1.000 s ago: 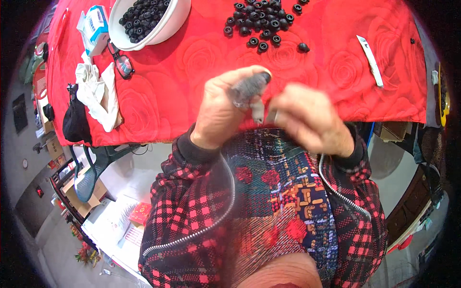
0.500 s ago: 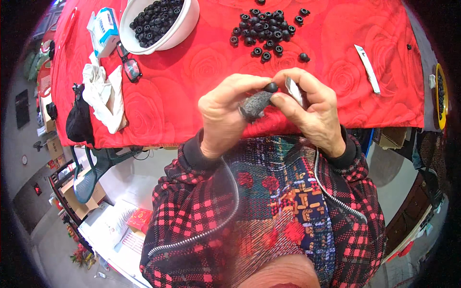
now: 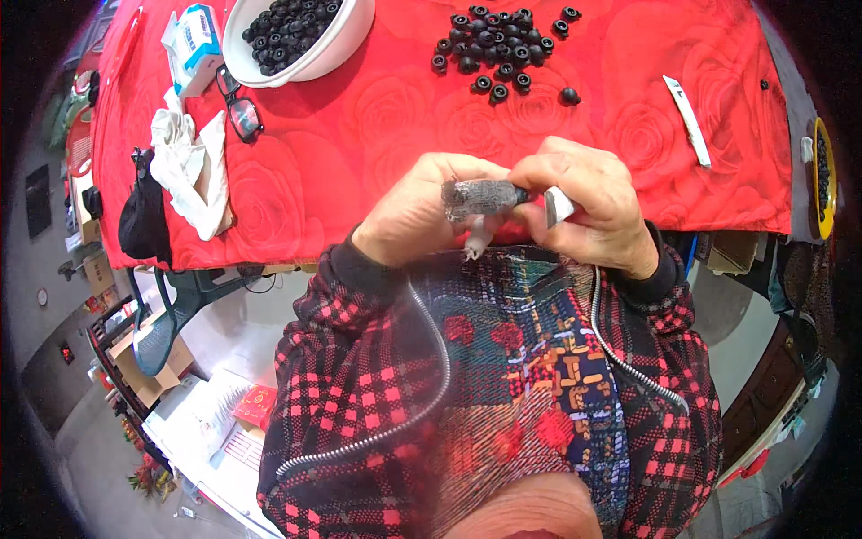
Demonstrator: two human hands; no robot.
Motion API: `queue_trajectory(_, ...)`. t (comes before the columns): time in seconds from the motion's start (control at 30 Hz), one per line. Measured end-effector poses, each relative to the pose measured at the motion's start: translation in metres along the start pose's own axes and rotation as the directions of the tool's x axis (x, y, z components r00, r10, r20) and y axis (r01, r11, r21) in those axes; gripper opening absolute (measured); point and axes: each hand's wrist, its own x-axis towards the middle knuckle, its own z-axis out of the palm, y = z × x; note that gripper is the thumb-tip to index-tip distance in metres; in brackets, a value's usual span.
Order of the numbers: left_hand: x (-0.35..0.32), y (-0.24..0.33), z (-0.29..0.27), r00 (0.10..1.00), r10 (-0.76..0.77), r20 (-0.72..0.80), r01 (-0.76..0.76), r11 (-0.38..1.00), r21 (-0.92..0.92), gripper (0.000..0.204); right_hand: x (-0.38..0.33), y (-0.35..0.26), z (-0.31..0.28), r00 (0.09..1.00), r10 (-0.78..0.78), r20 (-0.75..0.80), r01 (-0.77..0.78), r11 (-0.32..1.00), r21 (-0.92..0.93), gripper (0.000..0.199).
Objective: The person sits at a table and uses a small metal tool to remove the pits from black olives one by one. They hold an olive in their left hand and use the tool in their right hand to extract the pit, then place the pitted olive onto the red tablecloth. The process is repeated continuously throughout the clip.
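Just over the table's near edge, my left hand (image 3: 404,211) and my right hand (image 3: 597,202) meet at the fingertips. A worn grey cloth sleeve (image 3: 480,199) seems to cover my left thumb, with a pale frayed end hanging below it. At its tip a small black round part (image 3: 521,195) is pinched, mostly hidden by the fingers. My right hand grips a flat silvery-white blade-like piece (image 3: 558,207) and its fingertips touch the black part. Beyond my hands lies a pile of similar black parts (image 3: 503,43), with a single black part (image 3: 569,95) apart from it.
A white bowl (image 3: 337,56) of black parts stands far left, near glasses (image 3: 242,117), a blue-white box (image 3: 193,49) and white cloth (image 3: 193,171). At right lie a narrow white strip (image 3: 688,121) and a yellow-rimmed container (image 3: 827,180). Red patterned cloth (image 3: 296,180) covers the table.
My hands have drawn slightly nearer to me and turned; the grey sleeve now lies more level and its pale hanging end shows. The right fingers have closed over the black part.
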Motion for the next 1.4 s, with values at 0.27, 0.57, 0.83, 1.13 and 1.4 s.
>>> queue_trajectory(0.27, 0.006, -0.017, 0.008, 0.984, 0.146, -0.103, -0.168, 0.953, -0.253, 0.025, -0.005, -0.001, 0.013, 0.968, -0.106, -0.228, 0.047, 0.967, -0.25, 0.039)
queue_trajectory(0.57, 0.004, -0.014, -0.001, 0.961, 0.275, -0.021, -0.272, 0.932, -0.24, 0.032, -0.001, -0.016, 0.001, 0.984, 0.085, -0.154, -0.102, 0.989, -0.105, 0.03)
queue_trajectory(0.83, 0.005, -0.013, 0.005, 0.926, 0.359, -0.119, -0.369, 0.927, -0.07, 0.025, -0.001, -0.007, -0.001, 0.931, 0.354, -0.093, -0.35, 0.935, 0.052, 0.017)
queue_trajectory(1.13, 0.007, -0.013, 0.005, 0.919, 0.364, -0.149, -0.374, 0.927, -0.042, 0.025, 0.001, -0.002, 0.002, 0.947, 0.3, -0.115, -0.302, 0.953, 0.006, 0.015)
queue_trajectory(1.4, 0.009, -0.014, 0.004, 0.922, 0.359, -0.141, -0.368, 0.929, -0.036, 0.025, -0.001, 0.0, 0.002, 0.949, 0.294, -0.112, -0.296, 0.955, -0.006, 0.015)
